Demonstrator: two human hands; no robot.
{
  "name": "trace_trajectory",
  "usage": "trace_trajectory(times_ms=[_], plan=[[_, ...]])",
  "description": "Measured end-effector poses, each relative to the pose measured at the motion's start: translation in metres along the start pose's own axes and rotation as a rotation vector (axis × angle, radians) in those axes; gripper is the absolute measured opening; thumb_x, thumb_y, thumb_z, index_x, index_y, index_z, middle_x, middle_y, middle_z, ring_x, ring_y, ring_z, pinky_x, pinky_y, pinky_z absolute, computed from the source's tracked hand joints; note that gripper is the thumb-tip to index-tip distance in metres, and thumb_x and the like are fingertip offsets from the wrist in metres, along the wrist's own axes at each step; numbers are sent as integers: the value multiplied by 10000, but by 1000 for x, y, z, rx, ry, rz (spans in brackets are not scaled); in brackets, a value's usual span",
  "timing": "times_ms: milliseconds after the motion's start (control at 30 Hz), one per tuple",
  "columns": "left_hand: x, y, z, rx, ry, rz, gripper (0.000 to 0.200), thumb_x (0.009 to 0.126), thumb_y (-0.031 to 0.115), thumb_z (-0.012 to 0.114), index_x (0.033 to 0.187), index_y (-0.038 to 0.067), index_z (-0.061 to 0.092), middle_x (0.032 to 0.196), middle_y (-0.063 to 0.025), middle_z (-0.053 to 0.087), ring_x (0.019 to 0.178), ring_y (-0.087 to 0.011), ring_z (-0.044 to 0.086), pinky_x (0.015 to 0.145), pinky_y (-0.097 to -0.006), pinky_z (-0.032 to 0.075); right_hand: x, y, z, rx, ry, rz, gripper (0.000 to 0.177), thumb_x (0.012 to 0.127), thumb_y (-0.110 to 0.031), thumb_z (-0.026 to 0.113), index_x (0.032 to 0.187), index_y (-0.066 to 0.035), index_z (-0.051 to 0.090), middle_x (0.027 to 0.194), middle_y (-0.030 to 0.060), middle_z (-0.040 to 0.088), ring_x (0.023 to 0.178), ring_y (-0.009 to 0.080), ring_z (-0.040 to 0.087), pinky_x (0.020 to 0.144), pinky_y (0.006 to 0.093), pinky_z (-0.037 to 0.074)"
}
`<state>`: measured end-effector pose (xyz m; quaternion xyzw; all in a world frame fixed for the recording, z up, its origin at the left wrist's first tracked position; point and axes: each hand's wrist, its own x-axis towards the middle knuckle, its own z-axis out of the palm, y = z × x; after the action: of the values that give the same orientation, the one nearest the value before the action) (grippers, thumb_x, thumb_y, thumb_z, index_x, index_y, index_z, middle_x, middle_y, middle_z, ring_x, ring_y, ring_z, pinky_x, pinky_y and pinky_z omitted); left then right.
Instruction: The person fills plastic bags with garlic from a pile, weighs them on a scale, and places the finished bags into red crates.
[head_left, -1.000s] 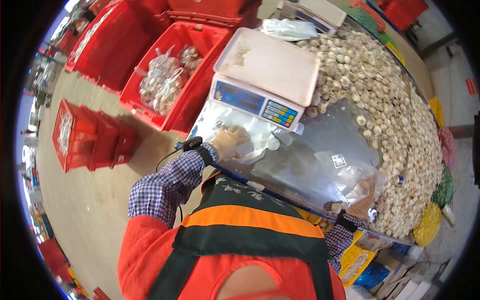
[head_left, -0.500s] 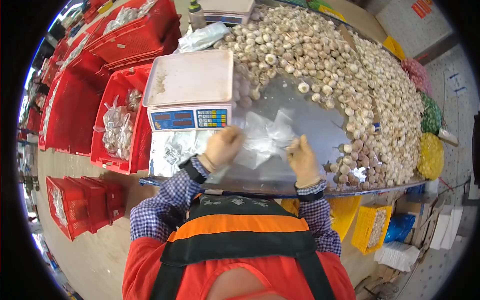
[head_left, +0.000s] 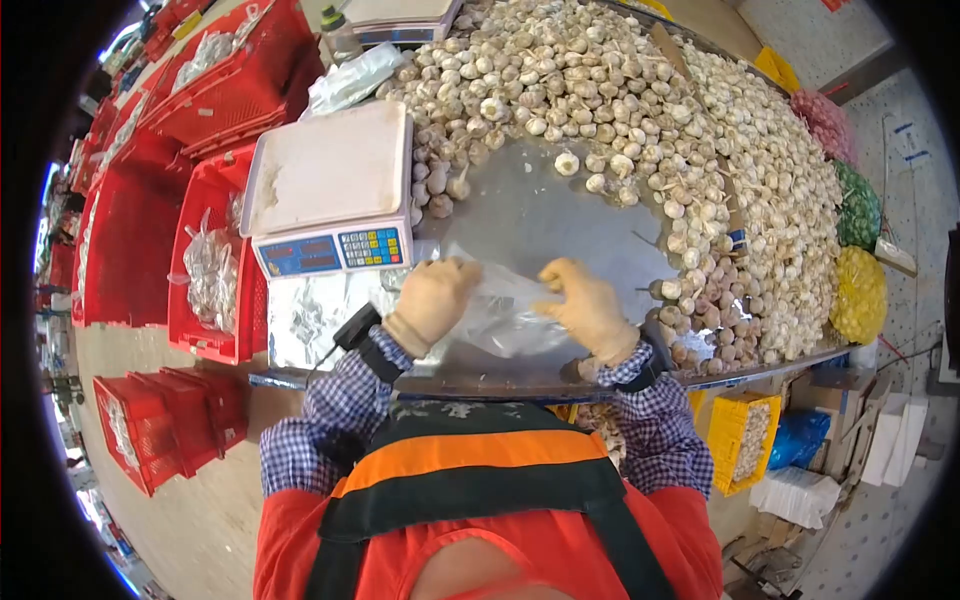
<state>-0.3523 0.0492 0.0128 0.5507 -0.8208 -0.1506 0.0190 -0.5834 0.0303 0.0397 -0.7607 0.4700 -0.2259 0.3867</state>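
Note:
A thin clear plastic bag (head_left: 505, 312) is stretched between my two hands, low over the dark metal tabletop. My left hand (head_left: 435, 300), its fingers curled, grips the bag's left edge near the front of the scale. On the other side, my right hand (head_left: 588, 308) pinches the bag's right edge between thumb and fingers. I see nothing inside the bag. Beyond the hands spreads a large heap of garlic bulbs (head_left: 600, 85). The weighing scale (head_left: 325, 170), with a pale flat pan and blue keypad panel, stands to the left.
Flat plastic bags (head_left: 315, 315) lie below the scale. Red crates (head_left: 205, 345) holding bagged garlic stand at left. Purplish bulbs (head_left: 715, 295) sit near the table's right front edge. A bottle (head_left: 340, 38) and a second scale (head_left: 395, 18) are at the back. A yellow crate (head_left: 742, 440) is on the floor.
The bag has gone from a crumpled, spread-out shape to a smoother sheet between my hands. My right hand has turned inward. The whole view has shifted slightly, putting the scale farther left.

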Motion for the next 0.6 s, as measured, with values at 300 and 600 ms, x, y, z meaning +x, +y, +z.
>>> trace_trajectory(times_ms=[300,600], plan=[[54,-32,104,-2416,83,-329,291,935,117,447,1173,-41,506,1090,-143,597,975,-242,615,833,-340,534,-20,149,-23,591,235,203,278,919,-191,489,1071,0,621,904,58,668,731,160,633,678,262,509],[291,-48,173,-1210,308,-236,438,828,165,595,1243,52,516,1074,-192,615,1007,-345,589,856,-378,477,97,307,-35,263,638,441,398,868,-21,539,1263,-9,490,1136,147,575,1005,219,580,901,324,477]])
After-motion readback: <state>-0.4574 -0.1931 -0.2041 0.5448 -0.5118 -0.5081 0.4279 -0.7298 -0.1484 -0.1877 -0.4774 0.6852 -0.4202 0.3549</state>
